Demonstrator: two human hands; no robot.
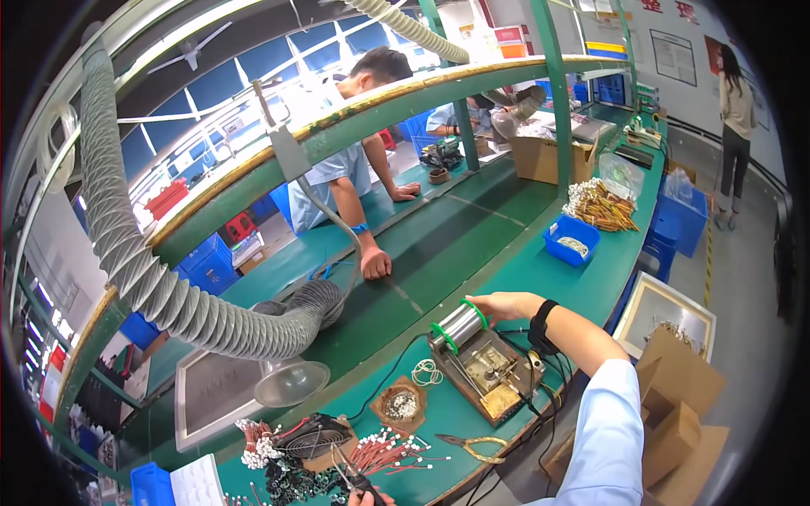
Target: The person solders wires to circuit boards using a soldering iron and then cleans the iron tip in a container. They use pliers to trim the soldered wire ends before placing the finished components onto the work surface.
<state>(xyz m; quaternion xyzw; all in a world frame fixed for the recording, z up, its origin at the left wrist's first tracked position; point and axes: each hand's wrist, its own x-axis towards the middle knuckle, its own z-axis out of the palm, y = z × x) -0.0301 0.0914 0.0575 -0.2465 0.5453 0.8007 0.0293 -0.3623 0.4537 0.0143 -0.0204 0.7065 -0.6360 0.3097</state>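
Note:
My right hand (508,307), a black band around its wrist, reaches to the green-rimmed spool of solder wire (461,326). Its fingers close on the spool's right rim, partly hidden behind it. The spool sits atop a metal solder-feeding device (489,371) with cables at its right side. At the lower edge, my left hand (368,499) is only partly in view, closed around a dark-handled tool (358,479) with thin metal prongs. Around that tool lie red wires with white connectors (392,451) and a heap of black parts (291,482).
Yellow-handled pliers (477,447) and a tray of small parts (400,405) lie near the device. A ribbed exhaust hose (194,312) hangs at left. Across the green conveyor (456,228) a co-worker's hand (375,263) rests. A blue bin (572,239) stands farther right.

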